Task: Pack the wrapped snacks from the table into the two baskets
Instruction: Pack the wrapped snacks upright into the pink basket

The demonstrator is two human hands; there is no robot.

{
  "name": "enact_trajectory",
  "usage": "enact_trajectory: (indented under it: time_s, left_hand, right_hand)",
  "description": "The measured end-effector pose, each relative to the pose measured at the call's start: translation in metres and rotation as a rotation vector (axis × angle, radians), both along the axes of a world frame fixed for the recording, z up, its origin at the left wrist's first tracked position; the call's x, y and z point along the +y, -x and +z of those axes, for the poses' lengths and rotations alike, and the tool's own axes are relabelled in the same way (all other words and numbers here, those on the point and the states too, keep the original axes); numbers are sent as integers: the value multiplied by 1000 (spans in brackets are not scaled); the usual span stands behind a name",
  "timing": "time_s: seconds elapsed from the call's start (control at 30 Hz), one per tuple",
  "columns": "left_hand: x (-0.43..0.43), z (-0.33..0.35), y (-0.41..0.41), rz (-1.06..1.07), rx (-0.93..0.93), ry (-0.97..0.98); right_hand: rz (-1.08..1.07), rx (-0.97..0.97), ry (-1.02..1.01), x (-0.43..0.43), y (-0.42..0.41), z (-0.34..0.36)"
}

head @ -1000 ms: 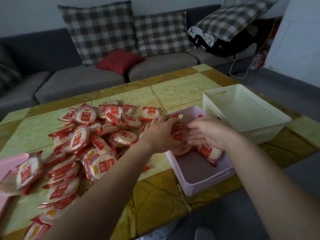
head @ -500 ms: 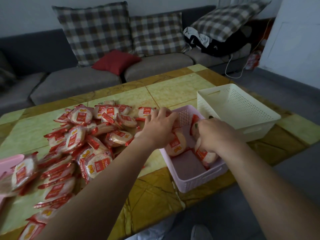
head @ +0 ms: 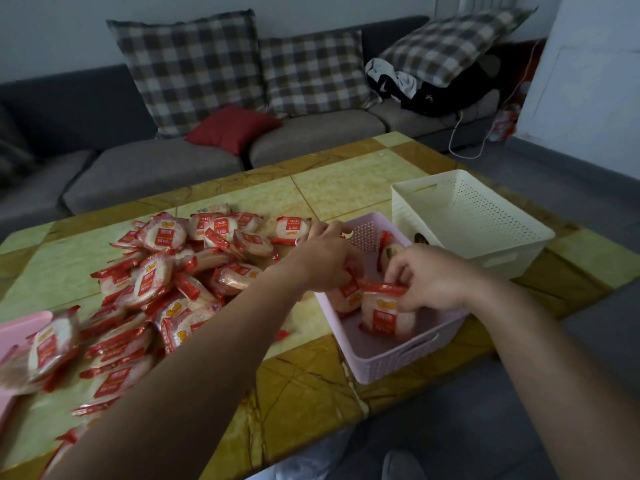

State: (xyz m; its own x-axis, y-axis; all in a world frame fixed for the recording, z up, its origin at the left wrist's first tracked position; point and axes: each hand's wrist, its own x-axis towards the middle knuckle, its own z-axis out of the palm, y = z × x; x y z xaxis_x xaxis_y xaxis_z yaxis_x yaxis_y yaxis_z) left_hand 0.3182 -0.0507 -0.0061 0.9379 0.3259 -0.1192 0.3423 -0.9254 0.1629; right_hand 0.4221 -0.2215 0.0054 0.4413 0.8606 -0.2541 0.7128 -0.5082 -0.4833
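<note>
A heap of red-and-white wrapped snacks (head: 166,278) covers the left half of the table. The pink basket (head: 388,358) stands at the table's near edge, with the white basket (head: 485,233) just behind it to the right. Both my hands are inside the pink basket. My left hand (head: 325,261) grips a snack (head: 346,299) against the basket's left wall. My right hand (head: 429,275) pinches the top of an upright snack (head: 384,313). One more snack (head: 389,252) leans at the far end of the pink basket.
A pink tray edge (head: 17,327) shows at the far left under some snacks. A grey sofa (head: 156,168) with checked cushions and a red pillow (head: 232,128) runs behind the table. Grey floor lies to the right.
Both hands have sunk deeper into the pink basket with their snacks. The right hand has shifted its hold to the top edge of an upright snack.
</note>
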Motion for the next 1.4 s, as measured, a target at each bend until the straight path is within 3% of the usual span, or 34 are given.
enact_trajectory:
  time_s: [0.13,0.2,0.33,0.47,0.5,0.57,0.63,0.77,0.83,1.23,1.4]
  left_hand:
    - [9,-3,3,42,-211,317]
    - [13,-2,8,54,-242,382]
    - [5,0,15,69,18,160]
    - [0,-10,9,71,12,-26]
    - [0,-12,8,72,10,-58]
    - [-1,-14,6,71,1,-95]
    - [-2,-14,7,68,-1,-106]
    - [-2,-14,8,74,-6,-111]
    - [-3,-14,8,75,1,-114]
    - [-3,-14,6,103,6,-90]
    - [1,-15,6,100,1,-69]
  right_hand:
    - [8,-22,-267,16,10,-13]
    - [11,-67,-313,26,14,-23]
    - [-45,-72,-356,39,16,-38]
    - [-112,50,-434,35,8,-32]
    - [-144,5,-478,31,1,-29]
    - [-180,-300,-495,21,-12,-20]
    - [-137,-562,-341,14,-20,-15]
    - [-49,-478,192,4,-23,-19]
    - [-27,-488,278,3,-21,-24]
    - [47,-644,-42,11,-27,-28]
    - [30,-317,-403,-2,-35,-11]
